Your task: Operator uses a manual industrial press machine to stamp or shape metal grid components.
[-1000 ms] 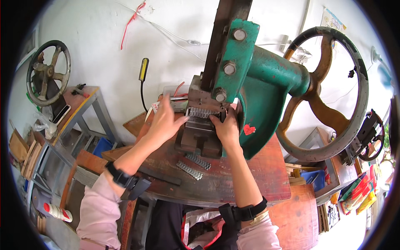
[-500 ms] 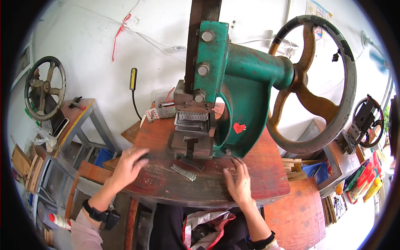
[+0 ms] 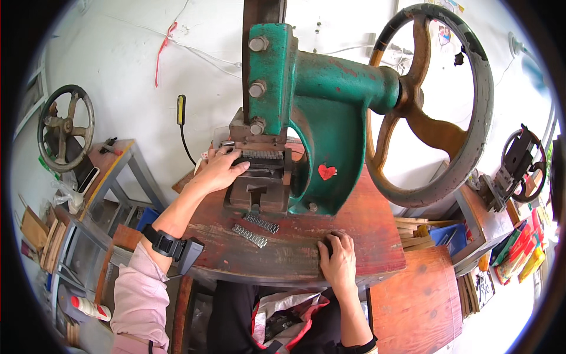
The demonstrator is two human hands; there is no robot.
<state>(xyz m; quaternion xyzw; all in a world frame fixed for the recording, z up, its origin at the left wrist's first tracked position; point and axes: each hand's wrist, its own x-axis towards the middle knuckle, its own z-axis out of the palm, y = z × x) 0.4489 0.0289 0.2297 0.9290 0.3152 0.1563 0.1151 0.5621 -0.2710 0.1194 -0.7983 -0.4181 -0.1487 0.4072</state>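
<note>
A green hand press [image 3: 277, 88] stands on a worn reddish-brown table [image 3: 365, 236]. My left hand [image 3: 218, 171] reaches to the left side of its steel die [image 3: 259, 194], thumb and forefinger apart at the edge; the other fingertips are partly hidden. Between the upper block and the die lies a ribbed metal strip [image 3: 264, 154]. Two more ribbed strips rest on the tabletop in front of the die: a dark one [image 3: 262, 223] and a lighter one [image 3: 250, 235]. Near the table's front edge, my right hand [image 3: 339, 259] rests with bent fingers, thumb apart, nothing seen in it.
A large handwheel [image 3: 433, 106] juts out to the press's right. Another wheeled machine [image 3: 65, 127] stands on a bench at far left, and one more [image 3: 522, 168] at far right. A red-edged bag [image 3: 289, 318] lies on my lap. A black gooseneck lamp [image 3: 181, 118] rises behind the table.
My left hand has moved up and right from above the table to the die's left side. My right hand stays near the front edge, its fingers more bent. The whole view has shifted slightly.
</note>
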